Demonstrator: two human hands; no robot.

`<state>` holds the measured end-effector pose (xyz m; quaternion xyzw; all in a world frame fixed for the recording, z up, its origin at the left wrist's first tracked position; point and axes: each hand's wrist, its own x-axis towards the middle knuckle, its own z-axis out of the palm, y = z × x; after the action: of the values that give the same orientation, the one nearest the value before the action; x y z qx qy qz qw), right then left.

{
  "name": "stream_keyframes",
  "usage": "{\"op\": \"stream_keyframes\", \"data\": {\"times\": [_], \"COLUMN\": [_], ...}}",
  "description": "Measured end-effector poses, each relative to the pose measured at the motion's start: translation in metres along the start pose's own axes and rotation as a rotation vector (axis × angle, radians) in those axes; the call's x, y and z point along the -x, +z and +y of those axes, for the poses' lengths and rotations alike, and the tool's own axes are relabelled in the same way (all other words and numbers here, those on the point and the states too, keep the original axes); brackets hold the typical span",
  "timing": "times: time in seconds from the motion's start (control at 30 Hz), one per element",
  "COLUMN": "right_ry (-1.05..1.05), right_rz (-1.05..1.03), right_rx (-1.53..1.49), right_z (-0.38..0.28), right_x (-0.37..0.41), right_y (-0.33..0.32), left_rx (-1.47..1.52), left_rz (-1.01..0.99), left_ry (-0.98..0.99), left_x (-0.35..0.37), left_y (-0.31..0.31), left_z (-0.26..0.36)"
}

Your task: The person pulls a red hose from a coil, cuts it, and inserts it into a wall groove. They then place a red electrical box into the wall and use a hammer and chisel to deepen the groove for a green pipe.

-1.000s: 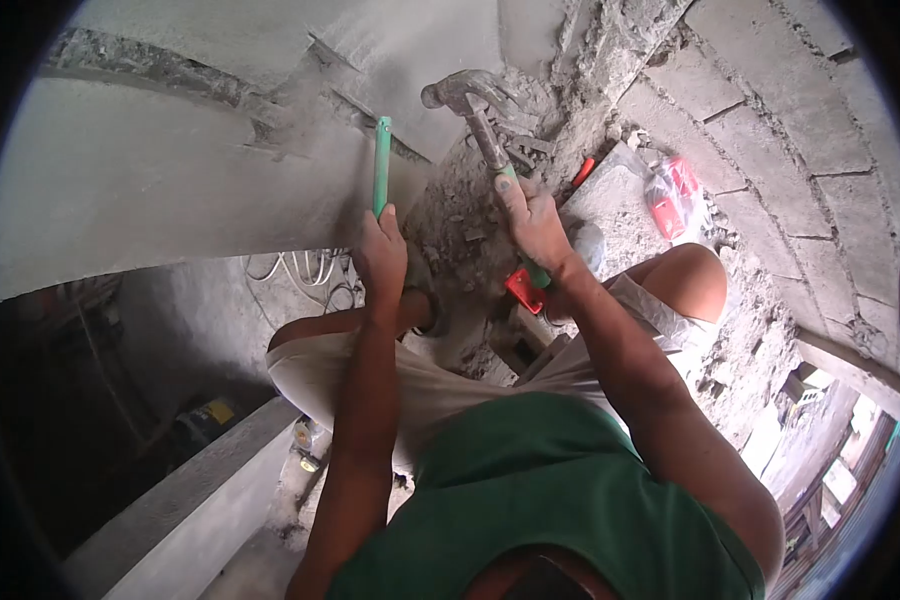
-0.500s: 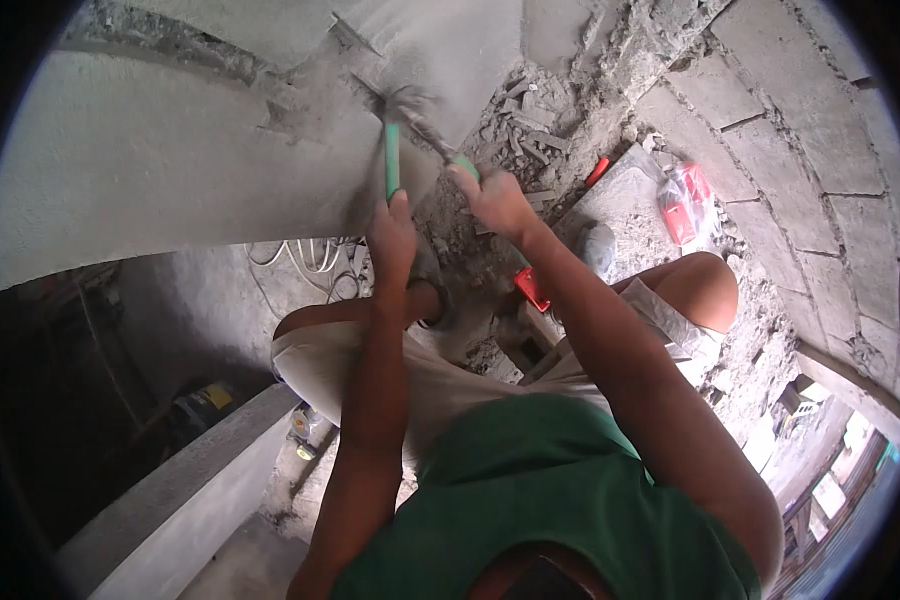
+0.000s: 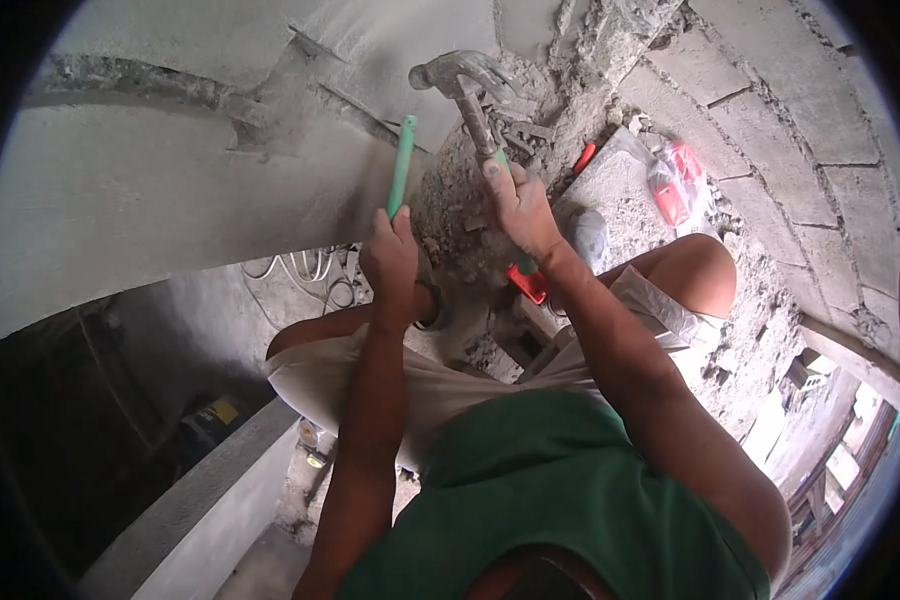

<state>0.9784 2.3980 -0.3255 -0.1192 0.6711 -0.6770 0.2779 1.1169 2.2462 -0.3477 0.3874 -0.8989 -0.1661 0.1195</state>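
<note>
Right hand (image 3: 520, 212) gripping hammer (image 3: 462, 85), raised beside green chisel (image 3: 401, 165)

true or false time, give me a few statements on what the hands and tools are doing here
1. The left hand holds a green chisel. True.
2. The right hand grips a hammer by its handle. True.
3. The hammer's head touches the chisel. False: the head is up in the air, apart from the chisel.
4. The person's shirt is blue. False: it is green.
</note>
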Motion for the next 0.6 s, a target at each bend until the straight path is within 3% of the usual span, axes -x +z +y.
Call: {"op": "stream_keyframes", "data": {"times": [0.43, 0.53, 0.6], "right_ry": [-0.124, -0.159, -0.146], "right_rz": [-0.098, -0.059, -0.096], "right_rx": [0.073, 0.243, 0.523], "right_z": [0.013, 0.013, 0.012], "right_x": [0.006, -0.016, -0.041], "right_y": [0.016, 0.036, 0.039], "left_rx": [0.120, 0.238, 0.292], "left_rz": [0.124, 0.097, 0.131], "left_ry": [-0.049, -0.065, -0.002], "left_x": [-0.021, -0.021, -0.025], "left_y": [-0.001, -0.001, 0.007], "left_z": [-0.014, -0.015, -0.027]}}
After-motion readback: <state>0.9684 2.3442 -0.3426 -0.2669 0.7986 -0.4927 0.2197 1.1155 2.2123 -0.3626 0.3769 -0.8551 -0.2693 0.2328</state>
